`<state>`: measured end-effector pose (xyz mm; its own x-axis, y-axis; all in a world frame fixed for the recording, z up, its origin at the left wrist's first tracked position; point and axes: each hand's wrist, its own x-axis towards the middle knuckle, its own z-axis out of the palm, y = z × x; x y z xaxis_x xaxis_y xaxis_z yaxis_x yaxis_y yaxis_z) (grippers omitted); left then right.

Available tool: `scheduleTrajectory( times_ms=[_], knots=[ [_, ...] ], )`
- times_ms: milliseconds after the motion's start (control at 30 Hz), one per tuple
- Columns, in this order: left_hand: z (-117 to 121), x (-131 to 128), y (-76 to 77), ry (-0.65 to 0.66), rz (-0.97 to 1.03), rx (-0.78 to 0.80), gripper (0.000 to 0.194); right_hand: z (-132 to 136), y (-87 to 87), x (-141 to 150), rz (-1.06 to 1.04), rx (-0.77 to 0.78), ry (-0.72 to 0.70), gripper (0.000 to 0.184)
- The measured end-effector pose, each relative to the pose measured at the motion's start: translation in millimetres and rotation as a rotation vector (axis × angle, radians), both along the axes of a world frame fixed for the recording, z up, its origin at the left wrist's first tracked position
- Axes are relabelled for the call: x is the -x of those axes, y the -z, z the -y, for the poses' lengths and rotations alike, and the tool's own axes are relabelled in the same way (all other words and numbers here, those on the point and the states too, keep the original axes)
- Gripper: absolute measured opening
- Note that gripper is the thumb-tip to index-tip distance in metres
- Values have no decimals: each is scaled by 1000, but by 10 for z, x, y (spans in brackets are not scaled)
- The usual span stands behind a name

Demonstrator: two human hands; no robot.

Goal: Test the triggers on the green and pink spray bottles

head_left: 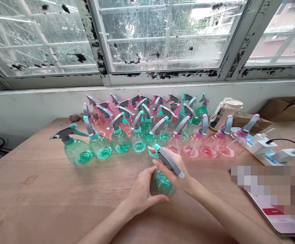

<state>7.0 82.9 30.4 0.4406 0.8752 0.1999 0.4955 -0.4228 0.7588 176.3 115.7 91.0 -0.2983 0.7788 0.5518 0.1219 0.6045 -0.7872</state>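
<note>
I hold a teal spray bottle (162, 183) with a grey trigger head low over the wooden table (35, 189). My left hand (143, 191) is wrapped round its round body from the left. My right hand (176, 171) grips the grey and teal sprayer head from the right, fingers closed over it. Behind it stand several rows of spray bottles, teal ones (99, 145) on the left and pink ones (208, 145) on the right, all with grey triggers.
A paper cup with a lid (225, 113) stands at the back right beside cardboard boxes (284, 108). A white power strip with plugs and cables (267, 149) lies on the right. A phone (277, 217) lies at the near right edge. Windows run along the wall behind.
</note>
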Motion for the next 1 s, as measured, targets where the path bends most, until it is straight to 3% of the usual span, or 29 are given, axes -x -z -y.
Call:
scheduleTrajectory(
  times_ms=[167,267,367,500,633,767,867,1000],
  knots=[
    [2,-4,-11,-8,-11,-2,86,13,-36,7,21,12,3,14],
    [-1,-5,-4,-4,-10,-22,87,10,-70,20,33,10,37,7],
    [1,-7,-4,0,-12,-32,90,3,-87,27,62,-8,51,19],
    [9,-10,-20,-5,-23,-14,88,4,-66,13,26,18,7,6],
    [12,-8,-22,-5,-34,-13,84,17,-25,9,-5,-16,16,4],
    [9,-6,-13,0,-30,-22,84,25,-17,13,-21,-62,22,17],
    [10,-7,-16,3,-25,-17,84,26,-29,7,-11,-25,0,4],
    [17,-11,-33,-4,-21,10,85,19,-56,1,13,16,6,13]
  ],
)
